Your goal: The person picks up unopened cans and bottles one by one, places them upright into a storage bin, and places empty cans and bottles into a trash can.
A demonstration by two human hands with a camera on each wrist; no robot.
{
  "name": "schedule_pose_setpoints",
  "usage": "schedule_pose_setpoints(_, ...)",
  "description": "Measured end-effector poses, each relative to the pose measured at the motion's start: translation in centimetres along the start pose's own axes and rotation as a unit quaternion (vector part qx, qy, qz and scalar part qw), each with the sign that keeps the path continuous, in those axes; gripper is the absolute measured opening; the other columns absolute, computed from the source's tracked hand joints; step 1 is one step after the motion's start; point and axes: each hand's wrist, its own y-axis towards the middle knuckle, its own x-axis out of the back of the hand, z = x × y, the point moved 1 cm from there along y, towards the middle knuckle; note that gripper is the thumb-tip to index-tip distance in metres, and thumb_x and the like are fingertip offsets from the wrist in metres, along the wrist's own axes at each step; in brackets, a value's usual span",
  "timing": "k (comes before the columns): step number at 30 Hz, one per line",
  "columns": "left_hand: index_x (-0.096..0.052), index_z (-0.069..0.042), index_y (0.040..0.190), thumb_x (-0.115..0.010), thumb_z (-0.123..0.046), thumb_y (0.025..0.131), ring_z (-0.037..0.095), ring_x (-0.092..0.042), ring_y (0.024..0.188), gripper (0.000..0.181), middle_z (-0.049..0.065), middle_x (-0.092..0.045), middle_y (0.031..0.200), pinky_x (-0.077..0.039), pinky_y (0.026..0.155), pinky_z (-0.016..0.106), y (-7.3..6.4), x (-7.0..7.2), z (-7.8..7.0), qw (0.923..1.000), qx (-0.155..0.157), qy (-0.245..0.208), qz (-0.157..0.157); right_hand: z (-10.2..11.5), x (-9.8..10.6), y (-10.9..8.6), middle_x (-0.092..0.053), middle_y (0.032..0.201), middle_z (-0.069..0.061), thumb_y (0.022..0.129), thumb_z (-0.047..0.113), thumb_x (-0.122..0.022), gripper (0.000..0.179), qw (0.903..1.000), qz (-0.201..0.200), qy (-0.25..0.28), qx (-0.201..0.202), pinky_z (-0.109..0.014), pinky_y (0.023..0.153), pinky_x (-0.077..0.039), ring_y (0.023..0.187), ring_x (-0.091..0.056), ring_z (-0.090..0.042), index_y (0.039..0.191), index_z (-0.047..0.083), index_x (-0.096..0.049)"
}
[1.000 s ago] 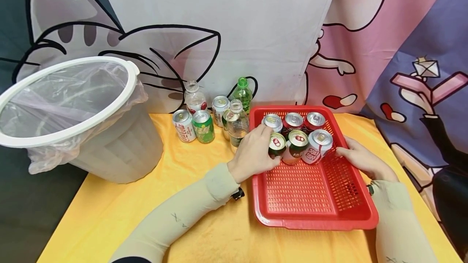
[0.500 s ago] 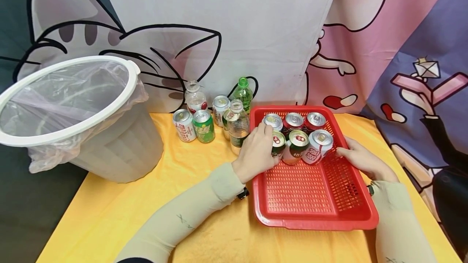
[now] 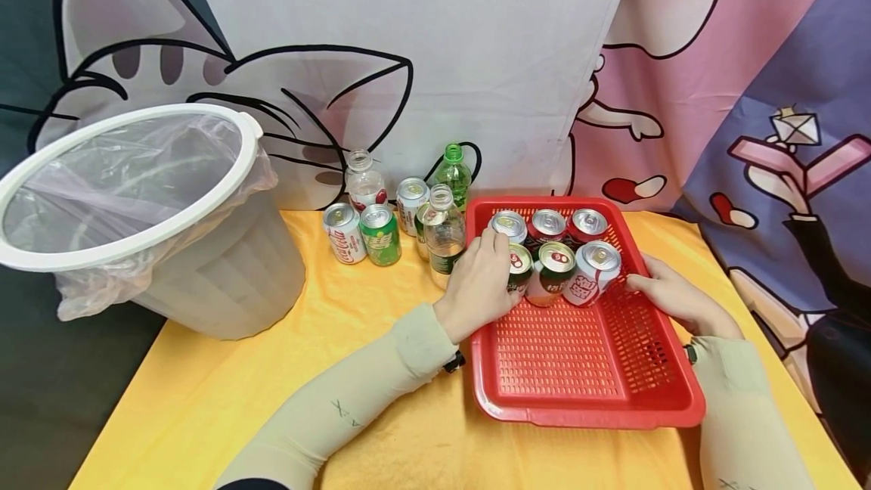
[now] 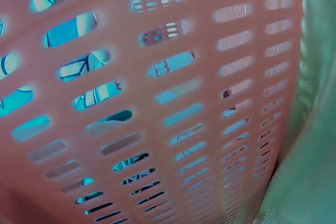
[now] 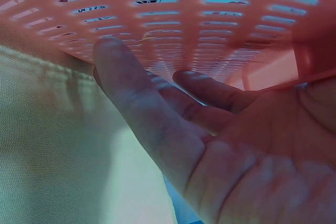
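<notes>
A red plastic basket (image 3: 588, 418) with slotted walls holds several drink cans in two rows at its far end. My left hand (image 3: 478, 278) reaches over its left wall and grips the green-topped can (image 3: 520, 258) at the front left, fingers behind it and thumb in front. Beside that stand another green can (image 3: 556, 257) and a white can (image 3: 599, 255). My right hand (image 3: 680, 297) holds the right rim, thumb over the edge. In the right wrist view, its fingers (image 5: 131, 85) lie against the outside wall. The slotted basket wall (image 4: 205, 90) fills the left wrist view, hiding the left fingers.
A bin (image 3: 231, 286) lined with a clear bag stands at the left. Left of the basket are a clear bottle (image 3: 445, 229), a green bottle (image 3: 454, 172), a Coca-Cola can (image 3: 344, 237) and a green can (image 3: 381, 237). A printed curtain (image 3: 476, 44) hangs behind the yellow-covered table (image 3: 381, 399).
My left hand has shifted slightly to the right, its fingers now further round the front-left green-topped can. The right hand and basket have stayed in place.
</notes>
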Motion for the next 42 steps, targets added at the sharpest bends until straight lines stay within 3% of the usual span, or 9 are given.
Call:
schedule_pose_setpoints(9,-0.051,0.001,0.129,-0.092,-0.049,0.069,0.021,-0.064,0.095,0.088,0.011,-0.058,0.120,-0.059,0.089,0.032,-0.4,0.2,-0.1,0.9997,-0.009,0.023,-0.008,0.0,0.0,0.0,-0.066,0.114,-0.020,0.102,0.003,-0.043,0.051,1.0000,-0.003,-0.003,-0.004,-0.041,0.073,-0.065,0.086,-0.076,-0.022,0.149,-0.009,-0.027)
schedule_pose_setpoints(16,-0.052,0.000,0.129,-0.089,-0.043,0.074,0.022,-0.064,0.090,0.079,0.011,-0.057,0.117,-0.060,0.083,0.032,-0.9,0.6,0.0,0.9995,-0.018,0.008,-0.024,0.1,-0.1,0.0,-0.068,0.111,-0.013,0.102,0.002,-0.044,0.050,1.0000,-0.002,-0.001,0.002,-0.041,0.073,-0.065,0.086,-0.076,-0.022,0.148,-0.010,-0.028)
schedule_pose_setpoints(26,-0.052,-0.002,0.134,-0.077,-0.043,0.086,0.022,-0.058,0.088,0.068,0.011,-0.055,0.114,-0.055,0.085,0.033,-2.8,1.6,0.6,0.9934,-0.076,-0.005,-0.086,0.0,0.0,0.1,-0.062,0.119,-0.031,0.101,0.002,-0.044,0.054,1.0000,-0.003,-0.004,-0.005,-0.042,0.074,-0.065,0.088,-0.076,-0.023,0.151,-0.010,-0.026)
schedule_pose_setpoints(30,-0.055,-0.006,0.137,-0.076,-0.040,0.087,0.020,-0.059,0.095,0.064,0.007,-0.056,0.117,-0.056,0.087,0.033,-3.8,2.2,1.0,0.9908,-0.086,-0.032,-0.099,-0.1,0.1,0.0,-0.060,0.122,-0.033,0.102,0.002,-0.044,0.055,1.0000,-0.001,-0.004,-0.007,-0.042,0.074,-0.065,0.088,-0.075,-0.023,0.152,-0.009,-0.025)
schedule_pose_setpoints(34,-0.061,-0.011,0.133,-0.076,-0.039,0.086,0.017,-0.062,0.095,0.057,0.002,-0.060,0.115,-0.058,0.081,0.033,-4.8,2.8,1.8,0.9861,-0.092,-0.062,-0.124,-0.1,0.1,0.1,-0.060,0.122,-0.033,0.102,0.003,-0.044,0.055,1.0000,0.000,-0.002,-0.008,-0.042,0.074,-0.065,0.089,-0.075,-0.023,0.152,-0.009,-0.025)
schedule_pose_setpoints(42,-0.068,-0.013,0.118,-0.075,-0.034,0.087,0.012,-0.063,0.085,0.039,-0.001,-0.067,0.107,-0.056,0.065,0.028,-6.3,4.5,4.2,0.9689,-0.091,-0.134,-0.187,-0.1,0.1,0.0,-0.060,0.121,-0.033,0.102,0.003,-0.044,0.054,1.0000,-0.002,-0.004,-0.007,-0.042,0.074,-0.065,0.088,-0.076,-0.022,0.152,-0.009,-0.026)
